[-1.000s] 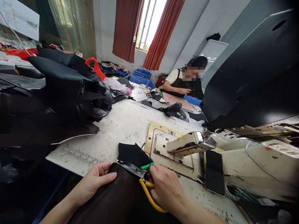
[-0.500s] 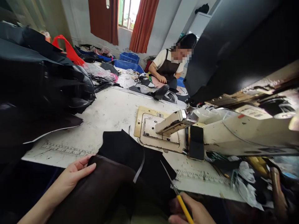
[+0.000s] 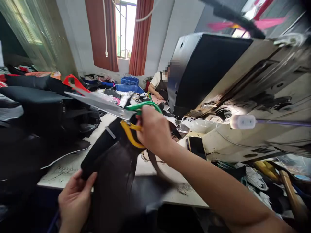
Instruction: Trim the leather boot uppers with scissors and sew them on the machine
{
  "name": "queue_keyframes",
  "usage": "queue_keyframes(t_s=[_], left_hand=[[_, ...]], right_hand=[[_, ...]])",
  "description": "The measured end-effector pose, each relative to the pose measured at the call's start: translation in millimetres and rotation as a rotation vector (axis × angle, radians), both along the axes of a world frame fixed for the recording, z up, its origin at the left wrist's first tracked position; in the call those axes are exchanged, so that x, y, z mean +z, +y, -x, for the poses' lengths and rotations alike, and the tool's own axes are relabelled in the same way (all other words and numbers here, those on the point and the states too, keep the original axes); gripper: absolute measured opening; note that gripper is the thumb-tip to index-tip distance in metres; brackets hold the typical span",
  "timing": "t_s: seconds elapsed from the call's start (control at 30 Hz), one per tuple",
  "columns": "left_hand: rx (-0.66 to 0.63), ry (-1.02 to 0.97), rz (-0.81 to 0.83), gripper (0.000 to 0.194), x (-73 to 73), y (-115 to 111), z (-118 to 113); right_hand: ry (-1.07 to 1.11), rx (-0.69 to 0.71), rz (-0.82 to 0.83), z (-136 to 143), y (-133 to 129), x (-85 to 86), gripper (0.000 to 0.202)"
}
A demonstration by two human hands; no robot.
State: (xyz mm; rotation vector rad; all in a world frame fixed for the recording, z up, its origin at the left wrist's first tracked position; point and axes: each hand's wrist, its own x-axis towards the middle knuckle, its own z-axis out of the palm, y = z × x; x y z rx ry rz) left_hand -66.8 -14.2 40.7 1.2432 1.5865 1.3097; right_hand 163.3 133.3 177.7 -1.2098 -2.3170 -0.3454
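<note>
My left hand (image 3: 75, 198), low on the left, pinches the edge of a dark brown leather piece (image 3: 112, 171) with a black side folded over at its upper part. A short pale strip (image 3: 110, 132) lies on the black part. Raised over the work, my right hand (image 3: 155, 131) grips scissors (image 3: 104, 106) by their green and yellow handles. Their blades are parted slightly and point to the left. The lower right end of the leather is smeared by motion.
A sewing machine (image 3: 204, 74) with a small lamp (image 3: 243, 122) fills the right side. A phone (image 3: 197, 147) lies by its base. Dark leather pieces (image 3: 48, 106) are heaped at left. Beyond the table (image 3: 65, 176), a co-worker (image 3: 156, 84) sits near blue crates (image 3: 128, 88).
My right hand has risen and moved left from the table's front edge, with the scissors now in full view. The leather has been lifted and turned, and my view has tilted up.
</note>
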Motion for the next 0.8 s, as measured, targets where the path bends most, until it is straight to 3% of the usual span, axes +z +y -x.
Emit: queue_keyframes(t_s=[0.07,0.13,0.23,0.27,0.3,0.37,0.43,0.5,0.57,0.67,0.8], left_hand=[[0.038,0.124,-0.131,0.036,0.6,7.1,-2.5],[0.072,0.153,-0.190,0.033,-3.4,14.9,-6.0],[0.255,0.315,-0.319,0.025,-21.1,19.3,-14.5],[0.294,0.425,-0.388,0.022,-28.8,17.5,-18.2],[0.269,0.537,-0.458,0.022,-36.2,14.4,-21.9],[0.020,0.683,-0.556,0.028,-47.5,6.8,-28.3],[-0.292,0.707,-0.567,0.035,-52.7,1.7,-32.0],[-0.417,0.709,-0.528,0.033,-52.8,1.9,-33.1],[-0.475,0.700,-0.469,0.029,-50.4,5.9,-32.0],[-0.588,0.650,-0.393,0.027,-45.9,13.5,-28.4],[-0.661,0.592,-0.328,0.020,-43.3,18.4,-25.2]], right_hand=[[-0.105,0.065,0.074,29.8,26.0,0.9,0.024],[-0.163,0.115,0.124,43.0,34.4,-8.6,0.018],[-0.134,0.119,0.178,24.2,8.2,-25.9,0.004],[-0.085,0.108,0.221,10.8,-9.0,-31.5,0.013],[0.104,0.132,0.378,-3.7,-28.4,-37.8,0.024],[0.375,0.307,0.848,-30.8,-68.5,-56.0,0.048],[0.484,0.455,1.192,-51.1,-104.3,-85.7,0.072],[0.518,0.414,1.577,-65.6,-132.5,-124.9,0.084],[0.620,0.191,1.924,-78.4,-151.6,-163.9,0.088],[0.748,0.086,2.184,-98.3,-162.9,-203.2,0.085],[0.769,0.107,2.308,-116.6,-156.5,-214.1,0.081]])
